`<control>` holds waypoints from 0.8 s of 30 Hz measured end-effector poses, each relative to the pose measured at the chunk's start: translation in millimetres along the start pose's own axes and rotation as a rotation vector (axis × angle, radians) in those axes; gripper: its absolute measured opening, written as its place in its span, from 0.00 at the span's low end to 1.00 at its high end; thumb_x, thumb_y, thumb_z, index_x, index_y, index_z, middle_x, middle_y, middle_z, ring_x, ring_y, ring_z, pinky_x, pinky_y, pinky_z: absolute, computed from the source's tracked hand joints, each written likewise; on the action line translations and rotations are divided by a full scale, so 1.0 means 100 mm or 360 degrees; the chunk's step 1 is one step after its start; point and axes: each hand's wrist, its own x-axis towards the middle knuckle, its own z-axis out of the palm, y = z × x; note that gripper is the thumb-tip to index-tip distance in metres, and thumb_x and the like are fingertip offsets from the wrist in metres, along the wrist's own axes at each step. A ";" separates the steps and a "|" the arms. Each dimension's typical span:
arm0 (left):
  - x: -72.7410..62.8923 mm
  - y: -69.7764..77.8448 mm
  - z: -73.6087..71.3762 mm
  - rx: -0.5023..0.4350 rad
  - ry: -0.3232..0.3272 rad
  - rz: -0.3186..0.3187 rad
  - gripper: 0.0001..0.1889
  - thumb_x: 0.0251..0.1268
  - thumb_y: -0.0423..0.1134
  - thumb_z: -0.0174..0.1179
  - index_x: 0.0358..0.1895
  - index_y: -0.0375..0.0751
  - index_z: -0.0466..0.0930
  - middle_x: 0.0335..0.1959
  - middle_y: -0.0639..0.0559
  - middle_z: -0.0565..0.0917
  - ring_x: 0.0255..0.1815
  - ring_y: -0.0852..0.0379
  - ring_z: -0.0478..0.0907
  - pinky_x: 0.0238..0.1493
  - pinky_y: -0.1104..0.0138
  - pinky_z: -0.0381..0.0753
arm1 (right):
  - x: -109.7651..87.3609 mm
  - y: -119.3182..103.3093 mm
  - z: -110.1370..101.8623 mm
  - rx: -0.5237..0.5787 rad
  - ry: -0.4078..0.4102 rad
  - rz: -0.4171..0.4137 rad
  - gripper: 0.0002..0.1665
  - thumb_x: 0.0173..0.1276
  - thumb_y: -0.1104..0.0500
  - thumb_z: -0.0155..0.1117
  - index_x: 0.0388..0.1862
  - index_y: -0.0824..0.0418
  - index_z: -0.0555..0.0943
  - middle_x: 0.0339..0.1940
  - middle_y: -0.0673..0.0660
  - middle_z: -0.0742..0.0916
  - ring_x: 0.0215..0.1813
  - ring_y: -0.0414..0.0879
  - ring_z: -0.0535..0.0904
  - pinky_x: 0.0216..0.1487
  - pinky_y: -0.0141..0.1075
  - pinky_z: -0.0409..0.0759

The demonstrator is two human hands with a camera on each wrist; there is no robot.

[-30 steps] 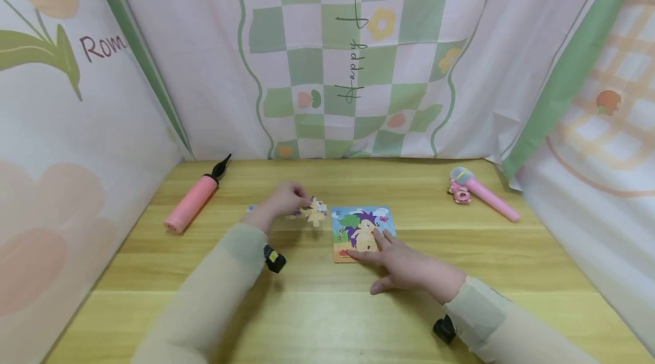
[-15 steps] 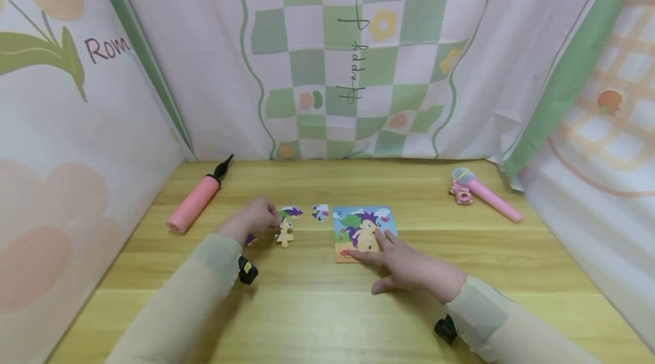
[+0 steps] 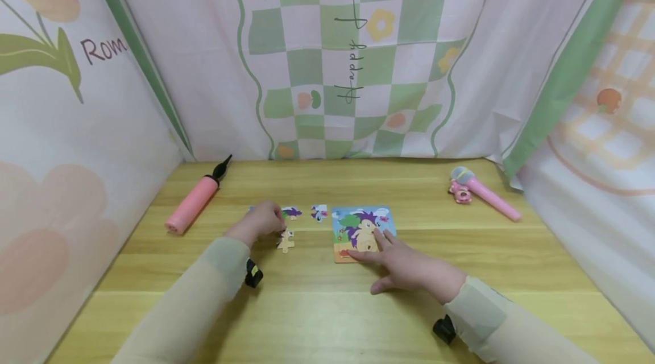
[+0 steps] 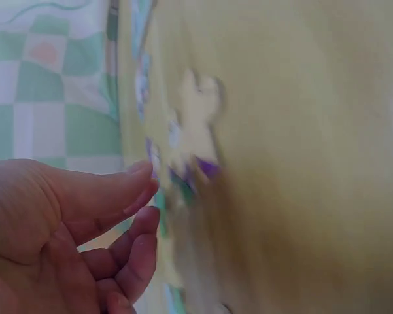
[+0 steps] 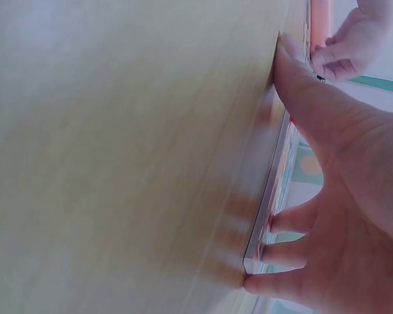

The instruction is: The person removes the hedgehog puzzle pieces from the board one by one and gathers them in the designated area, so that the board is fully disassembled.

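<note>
In the head view, my left hand hovers by a cream jigsaw puzzle piece lying on the table. The left wrist view shows a gap between thumb and bent fingers, with nothing in it. The cream puzzle piece, with purple and green at one end, lies just past the fingertips. My right hand rests with spread fingers on the lower right of a square puzzle board picturing a purple-spiked hedgehog. Seen from the right wrist, its fingers reach over the puzzle board's edge.
Behind the left hand lie a purple-and-green puzzle piece and a blue-and-white puzzle piece. A pink hand pump lies at the table's left, a pink toy microphone at the right. A checkered curtain hangs behind the table.
My left hand has moved left from beside the board with the cream piece and let it go. The piece has shifted slightly towards me. My right hand has stayed on the board.
</note>
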 end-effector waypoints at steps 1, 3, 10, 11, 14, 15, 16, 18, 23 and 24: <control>0.00 0.06 0.00 0.0020 0.0014 0.0023 0.04 0.63 0.34 0.64 0.31 0.41 0.79 0.32 0.49 0.79 0.31 0.53 0.74 0.31 0.64 0.75 | 0.00 0.00 0.00 -0.0001 0.0003 0.0004 0.48 0.56 0.39 0.71 0.75 0.32 0.63 0.77 0.75 0.45 0.72 0.79 0.44 0.62 0.71 0.57; 0.00 0.20 0.03 0.0027 0.0027 0.0070 0.04 0.64 0.35 0.64 0.33 0.42 0.79 0.33 0.49 0.79 0.32 0.52 0.75 0.32 0.63 0.76 | -0.01 0.00 -0.01 0.0004 0.0010 0.0000 0.48 0.55 0.39 0.71 0.75 0.32 0.63 0.76 0.76 0.45 0.72 0.79 0.45 0.61 0.72 0.57; 0.14 0.81 0.31 0.0030 -0.0041 0.0235 0.07 0.61 0.36 0.67 0.41 0.43 0.82 0.39 0.51 0.81 0.39 0.52 0.77 0.40 0.60 0.79 | -0.01 0.02 -0.02 -0.0035 0.0038 -0.0070 0.48 0.56 0.38 0.71 0.75 0.35 0.63 0.75 0.79 0.47 0.70 0.82 0.47 0.60 0.72 0.59; 0.17 0.88 0.38 0.0031 -0.0048 0.0264 0.08 0.60 0.36 0.67 0.42 0.43 0.82 0.40 0.51 0.81 0.39 0.53 0.77 0.41 0.60 0.78 | -0.01 0.03 -0.02 -0.0045 0.0041 -0.0085 0.47 0.57 0.38 0.70 0.75 0.35 0.63 0.75 0.79 0.48 0.70 0.82 0.48 0.60 0.71 0.60; 0.22 1.07 0.62 0.0093 -0.0088 0.0340 0.12 0.59 0.37 0.68 0.46 0.45 0.83 0.44 0.51 0.82 0.39 0.54 0.78 0.42 0.61 0.79 | -0.01 0.04 -0.01 -0.0053 0.0045 -0.0117 0.47 0.57 0.37 0.70 0.76 0.35 0.63 0.75 0.79 0.47 0.70 0.82 0.48 0.59 0.72 0.61; 0.24 1.12 0.71 0.0116 -0.0104 0.0356 0.13 0.58 0.37 0.68 0.47 0.46 0.83 0.45 0.52 0.82 0.40 0.55 0.77 0.42 0.61 0.78 | 0.00 0.05 -0.01 -0.0053 0.0049 -0.0131 0.47 0.57 0.37 0.70 0.76 0.36 0.63 0.75 0.80 0.47 0.70 0.83 0.48 0.59 0.72 0.61; 0.24 1.16 0.79 0.0140 -0.0116 0.0369 0.15 0.57 0.37 0.69 0.48 0.47 0.83 0.47 0.53 0.82 0.40 0.56 0.77 0.42 0.62 0.78 | 0.00 0.05 0.00 -0.0053 0.0051 -0.0141 0.47 0.57 0.37 0.69 0.76 0.36 0.63 0.75 0.80 0.47 0.70 0.82 0.47 0.59 0.72 0.61; 0.25 1.22 0.94 0.0122 -0.0161 0.0382 0.18 0.54 0.34 0.69 0.50 0.48 0.83 0.49 0.54 0.82 0.41 0.55 0.78 0.38 0.63 0.79 | 0.00 0.06 0.00 -0.0062 0.0066 -0.0173 0.47 0.57 0.37 0.69 0.76 0.39 0.64 0.74 0.80 0.46 0.70 0.82 0.47 0.59 0.72 0.61; 0.27 1.34 1.15 0.0128 -0.0203 0.0405 0.22 0.54 0.31 0.69 0.54 0.49 0.80 0.55 0.56 0.80 0.41 0.56 0.77 0.29 0.67 0.79 | 0.00 0.08 0.01 -0.0107 0.0112 -0.0233 0.47 0.57 0.37 0.70 0.75 0.43 0.66 0.73 0.83 0.47 0.70 0.82 0.48 0.61 0.70 0.62; 0.28 1.36 1.17 0.0137 -0.0200 0.0405 0.21 0.55 0.31 0.68 0.54 0.49 0.80 0.55 0.56 0.80 0.40 0.57 0.76 0.28 0.67 0.79 | 0.00 0.08 0.02 -0.0105 0.0113 -0.0236 0.47 0.57 0.38 0.70 0.75 0.43 0.66 0.73 0.83 0.47 0.70 0.82 0.48 0.61 0.69 0.62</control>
